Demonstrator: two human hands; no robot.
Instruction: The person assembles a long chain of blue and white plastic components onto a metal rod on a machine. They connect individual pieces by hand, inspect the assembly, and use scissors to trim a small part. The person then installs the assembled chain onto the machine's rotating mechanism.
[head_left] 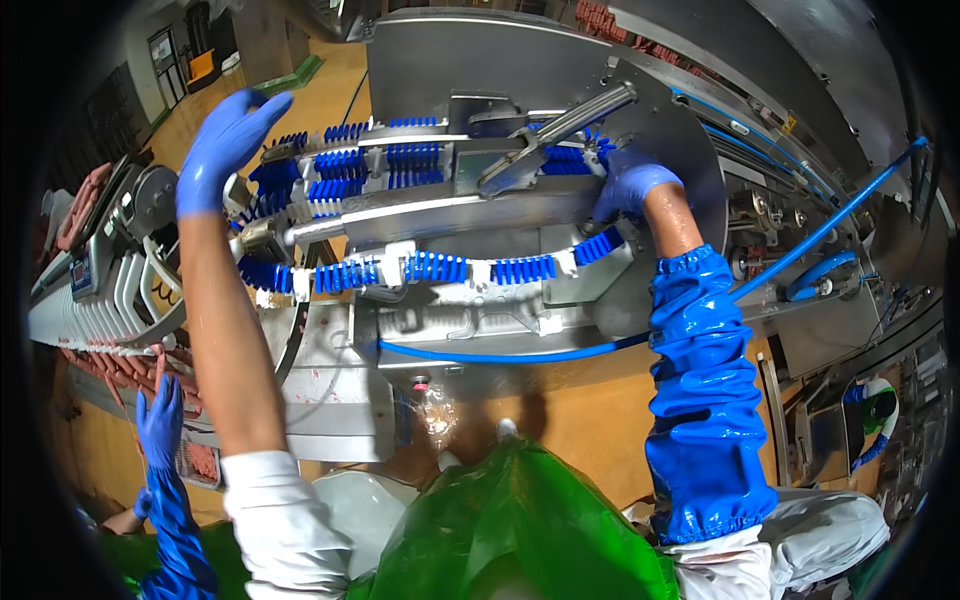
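Observation:
My left hand [228, 145], in a blue glove, is raised over the left end of the steel machine. Its fingers are stretched out and nothing is in them. My right hand [638, 185], also gloved in blue, is at the right end of the machine, by the end of the steel guide bar [470, 208]. Motion smears its fingers, and whether they grip anything cannot be made out. Between my hands run chain belts with blue plastic fingers [337, 175]. The lower belt [435, 267] sags in a curve toward me. A hinged steel lever [570, 130] slants over the upper belts.
A blue hose [510, 355] crosses the machine's near side. At the left, sausage links [130, 372] hang beneath a row of white hooks [110, 300]. A co-worker's gloved hand [160, 425] reaches up to them. Another person [880, 405] is far right.

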